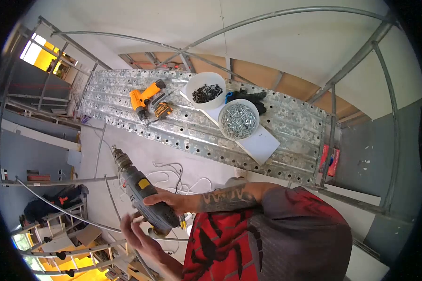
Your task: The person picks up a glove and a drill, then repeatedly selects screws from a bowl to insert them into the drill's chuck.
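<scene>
My right hand (171,200), on the tattooed forearm, is closed around the body of a grey and black power drill (143,186). The drill's metal chuck points up and to the left. Just below the drill, my left hand (138,236) has its fingers spread and bent, close to the tool's underside; whether they touch it I cannot tell. On the perforated metal platform (295,124) lie an orange and black cordless drill (145,99) and a yellow and black tape measure (162,110). A white tub of dark screws (206,92) and a white tub of silvery fasteners (239,120) stand nearby.
A white board (262,145) lies under the tubs, with dark gloves (253,99) behind them. Scaffold tubes (333,136) frame the platform. White cable (173,175) is coiled on the floor. A ladder (75,262) and cardboard boxes (89,234) are at lower left.
</scene>
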### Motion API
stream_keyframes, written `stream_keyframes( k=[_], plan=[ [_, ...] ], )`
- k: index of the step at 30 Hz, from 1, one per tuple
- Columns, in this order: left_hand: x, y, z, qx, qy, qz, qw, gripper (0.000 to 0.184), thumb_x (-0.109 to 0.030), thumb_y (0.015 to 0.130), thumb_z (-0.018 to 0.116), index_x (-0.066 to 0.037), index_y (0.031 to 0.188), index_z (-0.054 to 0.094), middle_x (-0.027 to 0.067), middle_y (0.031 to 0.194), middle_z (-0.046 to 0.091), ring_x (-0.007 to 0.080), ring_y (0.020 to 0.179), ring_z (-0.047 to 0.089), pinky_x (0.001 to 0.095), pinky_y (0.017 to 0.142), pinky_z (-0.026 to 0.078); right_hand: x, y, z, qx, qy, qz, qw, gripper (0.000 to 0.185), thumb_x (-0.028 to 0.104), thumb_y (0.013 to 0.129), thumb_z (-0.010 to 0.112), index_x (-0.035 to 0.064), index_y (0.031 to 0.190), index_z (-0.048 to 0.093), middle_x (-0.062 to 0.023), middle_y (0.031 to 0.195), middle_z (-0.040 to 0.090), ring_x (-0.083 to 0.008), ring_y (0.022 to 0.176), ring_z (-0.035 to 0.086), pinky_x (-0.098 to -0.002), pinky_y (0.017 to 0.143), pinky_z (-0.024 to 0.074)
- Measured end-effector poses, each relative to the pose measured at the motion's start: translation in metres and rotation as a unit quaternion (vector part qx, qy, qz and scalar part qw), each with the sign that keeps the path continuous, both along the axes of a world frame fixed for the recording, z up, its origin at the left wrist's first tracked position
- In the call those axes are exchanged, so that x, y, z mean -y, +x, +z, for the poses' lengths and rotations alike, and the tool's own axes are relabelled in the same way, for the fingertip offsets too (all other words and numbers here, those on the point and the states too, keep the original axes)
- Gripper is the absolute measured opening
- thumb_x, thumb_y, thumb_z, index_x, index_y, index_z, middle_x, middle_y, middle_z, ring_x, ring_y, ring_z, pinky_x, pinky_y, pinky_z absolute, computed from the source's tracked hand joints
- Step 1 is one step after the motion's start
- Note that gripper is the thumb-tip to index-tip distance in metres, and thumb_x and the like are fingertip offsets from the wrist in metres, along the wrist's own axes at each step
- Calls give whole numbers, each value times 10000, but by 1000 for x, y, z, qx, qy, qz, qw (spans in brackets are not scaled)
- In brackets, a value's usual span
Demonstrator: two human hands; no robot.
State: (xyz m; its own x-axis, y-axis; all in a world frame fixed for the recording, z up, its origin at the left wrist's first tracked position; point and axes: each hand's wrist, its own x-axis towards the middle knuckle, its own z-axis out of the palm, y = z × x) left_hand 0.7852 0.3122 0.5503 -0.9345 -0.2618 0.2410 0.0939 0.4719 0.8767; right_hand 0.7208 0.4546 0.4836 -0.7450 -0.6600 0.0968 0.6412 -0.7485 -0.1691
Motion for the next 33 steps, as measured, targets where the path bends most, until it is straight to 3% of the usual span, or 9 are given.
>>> stream_keyframes(
  k=[2,4,8,15,18,22,24,28,33],
  plan=[
    [21,19,-17,-74,-127,112,983,307,-281,1017,444,10,1041,539,61,902,516,153,835,480,317,755,414,8,-5,-3,-33,-36,-15,999,775,394,821,714,77,1411,324,-154,1244,521,-272,1133,558,-466,950,483],
    [54,30,-50,-25,-15,162,986,309,-325,1011,467,-31,921,497,31,847,433,133,760,374,297,692,365,11,-2,1,-56,-73,-25,995,770,438,835,685,60,1408,336,-173,1251,526,-296,1161,548,-486,983,461],
    [117,18,-126,114,246,99,957,340,-339,978,470,-8,938,539,61,814,499,159,758,471,285,709,408,-1,1,19,-31,-166,-39,985,723,626,838,573,37,1255,512,-212,1192,580,-344,1059,612,-513,886,512],
    [60,-1,-126,230,736,-62,633,270,-271,943,523,-5,904,544,80,815,531,164,763,521,277,699,444,-48,23,53,-106,-271,-10,957,680,630,843,550,50,1196,516,-231,1035,605,-383,905,643,-495,766,537],
    [172,-46,-251,286,730,98,613,170,-137,867,579,20,914,536,106,812,568,183,728,574,276,654,505,-83,31,66,-126,-264,-4,956,636,602,864,539,64,1199,492,-237,1047,590,-387,880,641,-483,739,539],
    [208,-62,-268,170,827,259,470,185,-67,805,589,37,947,530,104,769,568,177,594,550,273,565,513,-173,63,75,-151,-233,-57,959,578,563,892,524,81,1204,460,-244,1062,571,-393,847,637,-465,704,541],
    [223,-60,-282,157,835,305,431,216,-78,797,593,40,969,542,101,765,577,169,546,548,273,554,516,-228,91,70,-174,-219,-78,957,269,372,992,450,209,1205,442,-247,1011,571,-370,754,661,-445,569,564],
    [217,-48,-292,170,833,304,430,256,-36,783,581,69,1014,546,134,805,593,192,590,580,275,498,518,-290,134,84,-297,-273,-426,810,277,238,998,437,78,1219,388,-181,943,549,-277,726,678,-411,579,613],
    [208,-36,-292,172,802,411,398,235,-82,809,552,61,997,559,99,723,574,143,534,527,242,470,493,-363,178,79,-322,-284,-567,703,254,194,975,473,22,1146,399,-160,930,494,-254,775,657,-394,591,629]
  ],
)
